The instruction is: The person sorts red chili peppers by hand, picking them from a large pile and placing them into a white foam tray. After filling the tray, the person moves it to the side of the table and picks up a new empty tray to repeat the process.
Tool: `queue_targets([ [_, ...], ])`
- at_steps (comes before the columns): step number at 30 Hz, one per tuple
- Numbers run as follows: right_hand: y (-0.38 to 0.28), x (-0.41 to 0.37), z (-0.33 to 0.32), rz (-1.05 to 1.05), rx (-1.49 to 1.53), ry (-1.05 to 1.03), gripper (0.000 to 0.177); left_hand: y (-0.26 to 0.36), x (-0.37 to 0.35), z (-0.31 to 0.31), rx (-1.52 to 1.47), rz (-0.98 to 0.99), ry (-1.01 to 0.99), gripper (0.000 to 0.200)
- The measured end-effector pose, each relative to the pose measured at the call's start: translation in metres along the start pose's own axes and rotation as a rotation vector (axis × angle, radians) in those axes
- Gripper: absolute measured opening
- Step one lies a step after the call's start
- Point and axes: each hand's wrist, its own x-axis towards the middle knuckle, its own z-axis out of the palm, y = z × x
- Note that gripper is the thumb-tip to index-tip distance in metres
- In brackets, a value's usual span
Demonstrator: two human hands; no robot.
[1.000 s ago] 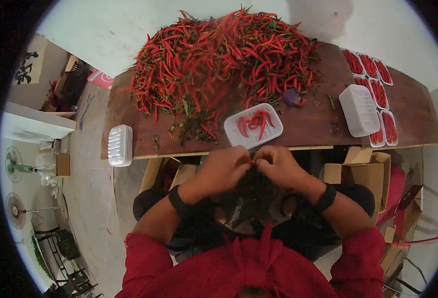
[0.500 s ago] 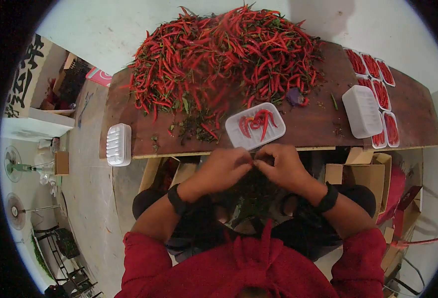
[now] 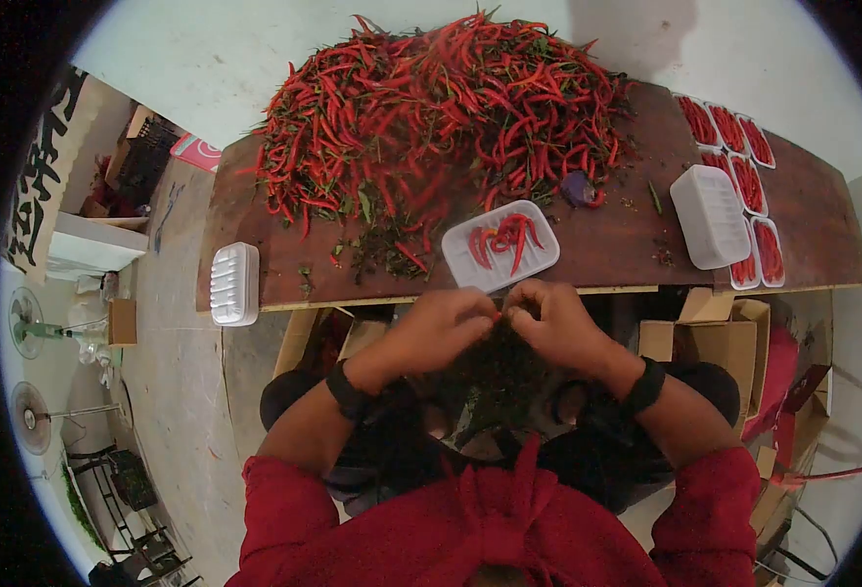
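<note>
My left hand is closed just below the table edge, its fingertips pinched on a small red bit that looks like a chili. Close beside it on the right, my right hand has its thumb and fingers pressed together; what they hold, if anything, is hidden. Just above both hands, a white tray lies tilted on the table with several red chilies in it. Behind the tray rises a large heap of red chilies with green stems.
A stack of white trays stands on the right, beside several filled trays. Another white tray stack sits at the left edge. A purple thing lies by the heap. Cardboard boxes are under the table.
The fingers of my right hand have shifted slightly and drawn closer together. My left hand has barely moved. The filled and stacked trays stay where they were.
</note>
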Motion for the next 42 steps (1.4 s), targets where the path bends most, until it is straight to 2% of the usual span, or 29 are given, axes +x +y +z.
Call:
queue_targets([
  [3, 0.000, 0.001, -0.004, -0.022, 0.025, -0.080, 0.017, 0.005, -0.001, -0.003, -0.056, 0.014, -0.006, 0.018],
  [6, -0.003, -0.001, -0.004, -0.016, -0.123, -0.183, 0.017, 0.008, -0.001, -0.004, -0.186, -0.088, -0.049, 0.018],
  [9, -0.010, -0.003, -0.004, -0.023, -0.164, -0.082, 0.017, 0.003, -0.001, -0.002, -0.151, -0.080, -0.060, 0.017],
  [11, -0.007, -0.003, -0.002, -0.140, -0.120, 0.033, 0.018, -0.003, -0.001, 0.001, -0.135, -0.036, -0.076, 0.015],
  [17, -0.005, -0.003, -0.002, -0.122, -0.160, -0.053, 0.018, -0.003, -0.001, 0.003, -0.098, -0.063, -0.097, 0.015],
  [21, -0.008, -0.003, -0.002, -0.107, -0.168, -0.024, 0.017, -0.004, -0.001, 0.003, -0.026, 0.005, -0.074, 0.015],
  [23, -0.009, -0.003, -0.003, -0.169, -0.153, 0.033, 0.012, -0.008, 0.001, 0.004, -0.048, 0.038, -0.055, 0.016],
  [27, -0.011, -0.003, -0.005, -0.129, -0.079, 0.036, 0.012, -0.003, 0.003, -0.001, -0.072, 0.007, -0.066, 0.018],
  [30, -0.005, -0.003, -0.005, -0.107, -0.091, 0.057, 0.013, 0.007, 0.004, -0.008, -0.136, -0.013, 0.030, 0.024],
  [32, -0.004, -0.003, -0.009, 0.005, -0.168, -0.131, 0.016, 0.021, 0.006, -0.020, 0.035, -0.102, 0.073, 0.019],
  [33, -0.004, -0.004, -0.010, 0.005, -0.168, -0.129, 0.016, 0.019, 0.008, -0.021, 0.036, -0.101, 0.072, 0.019],
  [35, -0.005, -0.006, -0.009, 0.105, -0.212, -0.243, 0.019, 0.013, 0.010, -0.023, 0.033, -0.112, 0.227, 0.019],
  [38, -0.008, -0.004, -0.012, 0.141, -0.309, -0.330, 0.020, 0.015, 0.015, -0.031, 0.073, -0.090, 0.320, 0.020],
  [42, -0.003, -0.007, -0.012, 0.001, -0.261, -0.206, 0.019, -0.004, 0.024, -0.034, 0.018, -0.029, 0.417, 0.022],
])
